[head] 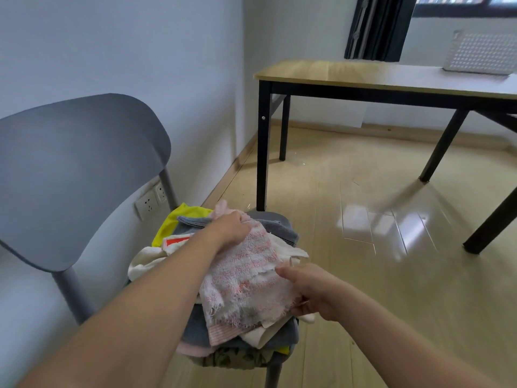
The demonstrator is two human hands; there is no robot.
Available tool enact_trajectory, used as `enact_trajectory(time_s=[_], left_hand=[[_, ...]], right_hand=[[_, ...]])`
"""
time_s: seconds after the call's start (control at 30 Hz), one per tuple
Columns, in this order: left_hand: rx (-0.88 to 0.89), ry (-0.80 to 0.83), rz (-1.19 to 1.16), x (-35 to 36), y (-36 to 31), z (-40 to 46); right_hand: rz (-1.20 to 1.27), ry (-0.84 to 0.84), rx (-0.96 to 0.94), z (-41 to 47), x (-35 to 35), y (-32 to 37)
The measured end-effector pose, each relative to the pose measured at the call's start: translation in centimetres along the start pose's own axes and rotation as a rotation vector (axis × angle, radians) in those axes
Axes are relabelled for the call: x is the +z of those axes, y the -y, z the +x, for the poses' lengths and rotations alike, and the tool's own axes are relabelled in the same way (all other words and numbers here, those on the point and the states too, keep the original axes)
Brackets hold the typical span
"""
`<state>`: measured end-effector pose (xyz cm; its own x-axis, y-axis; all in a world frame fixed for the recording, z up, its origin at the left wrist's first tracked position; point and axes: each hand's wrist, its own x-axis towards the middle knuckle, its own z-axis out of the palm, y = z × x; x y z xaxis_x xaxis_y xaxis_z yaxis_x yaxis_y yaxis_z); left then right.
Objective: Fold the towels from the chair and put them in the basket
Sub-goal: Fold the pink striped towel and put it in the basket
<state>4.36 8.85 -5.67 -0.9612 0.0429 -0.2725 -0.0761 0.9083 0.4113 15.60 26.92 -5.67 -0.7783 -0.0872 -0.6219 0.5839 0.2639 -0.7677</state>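
Observation:
A grey chair (81, 175) at the left carries a heap of towels on its seat. On top lies a pink and white striped towel (246, 278) with frayed edges. My left hand (230, 228) is closed on its far end. My right hand (310, 292) pinches its near right edge. Under it show a grey towel (279, 228), a yellow towel (170, 222), a cream towel (145, 261) and one with a red mark (176, 242). The white basket (481, 51) stands on the table at the far right.
A wooden table with black legs (363, 74) stands ahead on the right. Its near leg (263, 147) is close behind the chair. A wall with sockets (151, 200) runs along the left. Light wooden floor (363, 275) lies between chair and table.

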Motion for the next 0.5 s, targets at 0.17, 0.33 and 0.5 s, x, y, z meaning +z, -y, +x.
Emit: enact_trajectory(time_s=[0.17, 0.33, 0.5], left_hand=[[0.098, 0.071, 0.049, -0.2, 0.0, 2.1], [0.257, 0.190, -0.041, -1.0, -0.9, 2.4], [0.319, 0.145, 0.133, -1.2, -1.3, 3.8]], right_hand=[[0.016, -0.027, -0.061, 0.5, 0.9, 0.0], [0.010, -0.075, -0.125, 0.8, 0.9, -0.5], [-0.030, -0.015, -0.099, 0.6, 0.3, -0.7]])
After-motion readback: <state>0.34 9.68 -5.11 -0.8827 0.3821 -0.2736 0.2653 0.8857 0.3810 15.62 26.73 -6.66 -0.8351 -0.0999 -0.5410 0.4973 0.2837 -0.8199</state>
